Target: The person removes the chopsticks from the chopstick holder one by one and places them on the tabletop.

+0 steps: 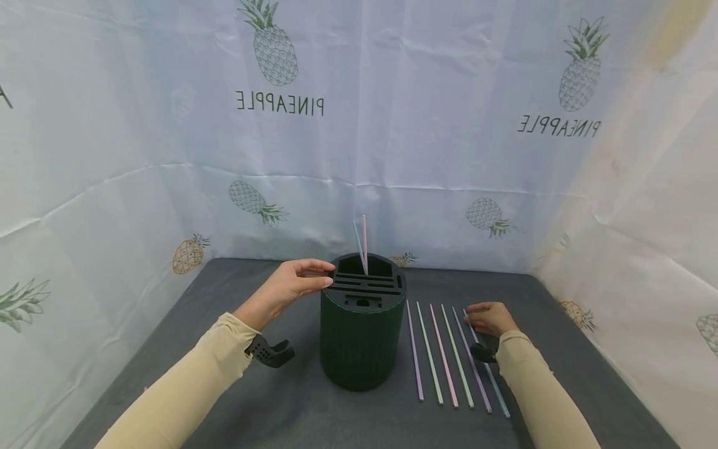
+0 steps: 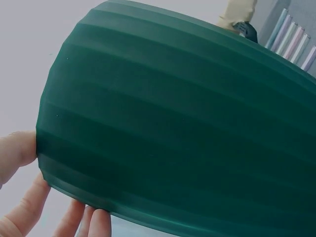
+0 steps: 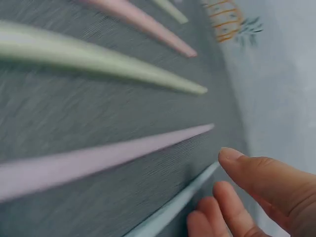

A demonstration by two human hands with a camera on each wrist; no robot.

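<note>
A dark green ribbed round holder (image 1: 361,346) with a slotted black top stands upright on the grey table. A pink straw (image 1: 365,234) and a light blue straw (image 1: 357,238) lean in its rear compartment. At the holder's left rim rests my left hand (image 1: 291,282), fingers extended; the left wrist view has its thumb and fingertips touching the edge of the green holder (image 2: 173,113). My right hand (image 1: 492,319) is over the far end of the rightmost straw, a blue one (image 3: 168,210). Its thumb and index finger are spread apart at that tip.
Several pastel straws lie side by side right of the holder, among them a purple straw (image 1: 415,355), a pink straw (image 1: 443,352) and a green straw (image 1: 457,355). White pineapple-print cloth (image 1: 392,149) hangs behind and at both sides of the table (image 1: 269,411).
</note>
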